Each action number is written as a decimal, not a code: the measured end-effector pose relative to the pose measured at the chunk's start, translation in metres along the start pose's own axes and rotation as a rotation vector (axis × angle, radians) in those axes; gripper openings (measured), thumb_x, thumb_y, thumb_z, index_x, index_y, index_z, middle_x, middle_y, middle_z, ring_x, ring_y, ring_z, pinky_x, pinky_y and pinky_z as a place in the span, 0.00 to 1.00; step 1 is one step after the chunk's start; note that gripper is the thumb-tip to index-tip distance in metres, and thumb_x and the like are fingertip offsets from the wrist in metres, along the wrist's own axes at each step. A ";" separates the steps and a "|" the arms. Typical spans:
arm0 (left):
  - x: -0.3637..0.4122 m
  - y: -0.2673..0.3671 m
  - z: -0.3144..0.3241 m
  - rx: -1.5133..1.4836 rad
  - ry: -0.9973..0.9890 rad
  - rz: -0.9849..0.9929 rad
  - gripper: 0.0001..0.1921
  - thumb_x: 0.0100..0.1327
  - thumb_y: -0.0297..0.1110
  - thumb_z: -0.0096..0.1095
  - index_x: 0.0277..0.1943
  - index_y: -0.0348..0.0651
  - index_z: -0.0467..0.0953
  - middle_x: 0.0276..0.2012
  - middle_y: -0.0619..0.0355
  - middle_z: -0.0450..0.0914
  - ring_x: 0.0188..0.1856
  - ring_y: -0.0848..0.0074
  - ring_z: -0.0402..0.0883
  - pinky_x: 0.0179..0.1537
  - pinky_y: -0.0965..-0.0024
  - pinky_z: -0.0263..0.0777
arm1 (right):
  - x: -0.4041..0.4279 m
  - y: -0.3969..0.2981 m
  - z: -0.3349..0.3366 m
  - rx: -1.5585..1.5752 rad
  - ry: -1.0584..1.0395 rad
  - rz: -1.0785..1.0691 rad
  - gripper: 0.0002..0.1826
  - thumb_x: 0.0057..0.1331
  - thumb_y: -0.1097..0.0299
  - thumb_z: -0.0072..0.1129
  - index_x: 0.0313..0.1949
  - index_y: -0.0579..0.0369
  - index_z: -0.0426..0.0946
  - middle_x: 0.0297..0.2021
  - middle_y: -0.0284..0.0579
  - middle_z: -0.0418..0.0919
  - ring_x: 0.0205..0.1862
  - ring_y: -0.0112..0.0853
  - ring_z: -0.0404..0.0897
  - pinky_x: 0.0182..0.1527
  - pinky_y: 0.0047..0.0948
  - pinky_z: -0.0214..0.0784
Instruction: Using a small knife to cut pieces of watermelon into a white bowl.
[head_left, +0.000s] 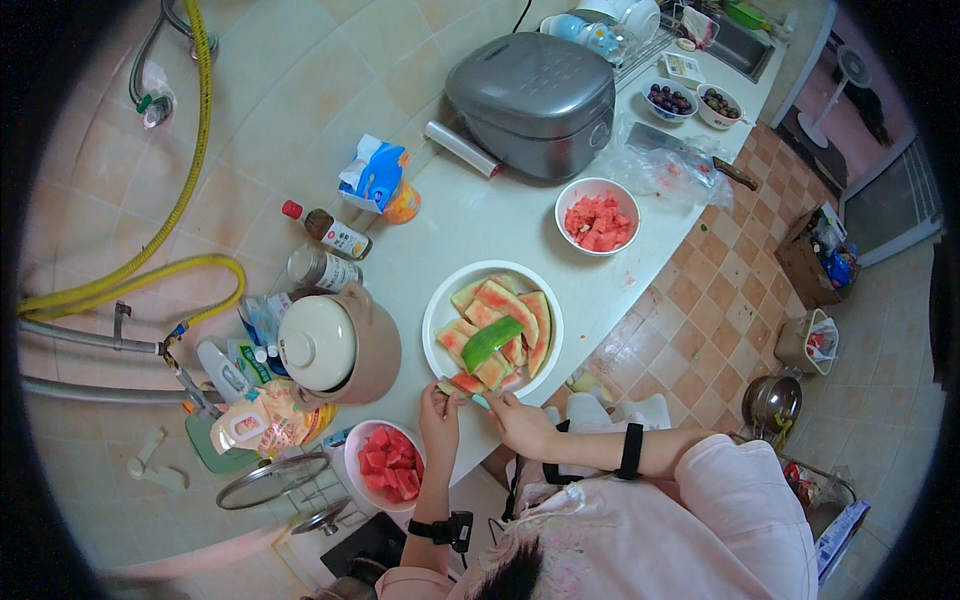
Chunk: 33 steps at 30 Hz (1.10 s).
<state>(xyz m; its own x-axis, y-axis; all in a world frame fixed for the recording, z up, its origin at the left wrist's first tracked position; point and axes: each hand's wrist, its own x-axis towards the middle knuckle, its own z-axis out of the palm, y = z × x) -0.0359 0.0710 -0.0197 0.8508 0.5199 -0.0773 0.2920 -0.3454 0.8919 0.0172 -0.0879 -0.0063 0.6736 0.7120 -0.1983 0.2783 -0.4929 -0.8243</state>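
Observation:
My left hand (439, 420) pinches a strip of watermelon rind (453, 388) at the near rim of a white basin (430, 330). Just to its right, my right hand (520, 426) is closed on a small light-blue-handled tool (480, 402), mostly covered by the fingers; its exact kind is unclear. Watermelon rind pieces with some red flesh (501, 307) fill the basin, and a green-skinned piece (491, 341) lies on top. Close to my left forearm stands a bowl (352, 459) of red watermelon cubes (390, 463). Beyond the basin, another white bowl (560, 214) holds chopped watermelon flesh (598, 223).
Left of the basin stands a lidded ceramic pot (375, 352), with bottles (341, 236) behind it. A grey rice cooker (532, 97) sits farther back. A kitchen knife (735, 173) lies by a plastic bag (660, 176), its handle past the counter edge. Two bowls of dark fruit (670, 100) stand beyond.

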 end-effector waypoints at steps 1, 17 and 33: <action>-0.001 0.001 0.001 0.018 0.007 0.004 0.15 0.63 0.24 0.51 0.52 0.33 0.62 0.34 0.52 0.75 0.35 0.75 0.79 0.36 0.76 0.71 | 0.000 0.000 -0.001 0.000 -0.004 -0.002 0.22 0.64 0.66 0.41 0.56 0.59 0.58 0.42 0.61 0.68 0.29 0.52 0.76 0.29 0.46 0.70; -0.002 0.000 0.008 0.108 0.070 0.019 0.16 0.64 0.25 0.48 0.53 0.31 0.61 0.35 0.47 0.75 0.38 0.69 0.78 0.39 0.71 0.70 | -0.001 0.007 0.006 -0.005 -0.052 0.011 0.30 0.56 0.73 0.46 0.59 0.63 0.53 0.41 0.65 0.69 0.29 0.52 0.77 0.29 0.45 0.71; -0.001 0.002 0.012 0.115 0.055 0.009 0.17 0.64 0.26 0.48 0.54 0.27 0.61 0.34 0.47 0.75 0.35 0.70 0.78 0.37 0.71 0.70 | 0.006 0.008 -0.003 -0.167 -0.079 0.060 0.25 0.58 0.72 0.44 0.57 0.60 0.57 0.37 0.60 0.71 0.29 0.51 0.77 0.28 0.44 0.70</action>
<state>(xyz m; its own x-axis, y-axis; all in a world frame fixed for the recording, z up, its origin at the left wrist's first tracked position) -0.0309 0.0601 -0.0231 0.8291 0.5575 -0.0418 0.3351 -0.4357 0.8354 0.0256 -0.0889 -0.0125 0.6380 0.7129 -0.2909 0.3540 -0.6070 -0.7115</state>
